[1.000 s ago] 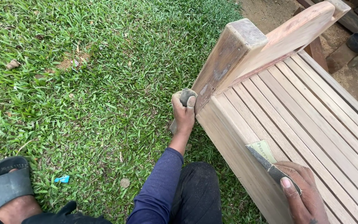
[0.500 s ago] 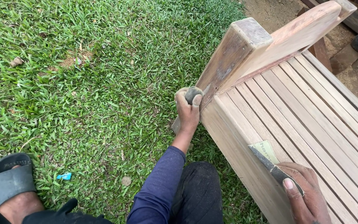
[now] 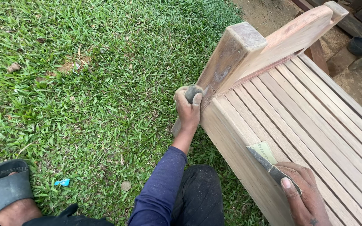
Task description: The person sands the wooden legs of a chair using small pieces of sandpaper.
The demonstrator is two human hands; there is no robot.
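— Grass (image 3: 84,83) takes up most of what we see, running from the far edge down to our grey sandal (image 3: 3,188), with a small blue scrap (image 3: 62,182) and a round brownish disc (image 3: 125,186) lying in it.

— And the slatted wooden bench (image 3: 315,125) fills the right side, lying tilted, its thick leg post (image 3: 231,58) sticking up toward us. How far along do we judge the sanding?

— Partly done, we think. The slats look pale and even, while the post face keeps grey, weathered patches near the joint. That part seems left to do.

— Where is our left hand (image 3: 188,111)?

— At the foot of that post, fingers (image 3: 196,99) clenched around a small grey sanding pad (image 3: 190,92), pressing it against the wood where the post meets the bench rail.

— And the right hand (image 3: 304,194)?

— Resting on the near rail, fingers pinching a folded sheet of sandpaper (image 3: 265,152), its pale backing lying flat on the slats.

— Room to move?

— Open grass to the left of the post, so our left arm swings freely. The post's corner and the rail's long edge run close beside the pad. Our dark trouser knee (image 3: 202,192) sits just beside the rail.
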